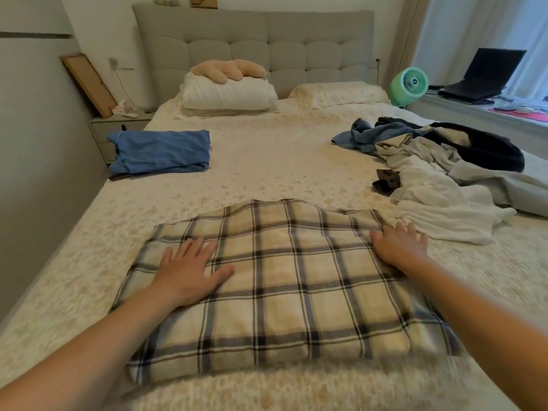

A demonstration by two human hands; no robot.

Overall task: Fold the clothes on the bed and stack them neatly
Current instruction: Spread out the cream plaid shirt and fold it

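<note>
One plaid garment (284,280), cream with dark grey checks, lies folded flat on the near centre of the bed (267,161). Two hands rest on it. The left hand (189,268) lies palm down on the left part of the garment, fingers straight and spread, pressing the cloth; it grips nothing. The right hand (398,246) lies on the far right edge of the garment, fingers extended and slightly blurred, thumb on the cloth; it also grips nothing.

One folded stack (160,152) sits at the far left of the bed: a blue garment on top, with a darker edge showing underneath. The number of items in the stack cannot be told.

One unfolded heap (439,167) lies at the right of the bed, well apart from the stack. It contains white, grey, denim-blue and dark navy cloth, tangled; the count of pieces cannot be told. Its near white edge lies just beside the right hand.

At the far end, against one padded grey headboard (252,46): two pillows (228,94), and one beige plush toy (228,69) on the left pillow.

Right of the bed: one green fan (409,84) and one open laptop (483,75). Left of the bed: one nightstand (118,126).
</note>
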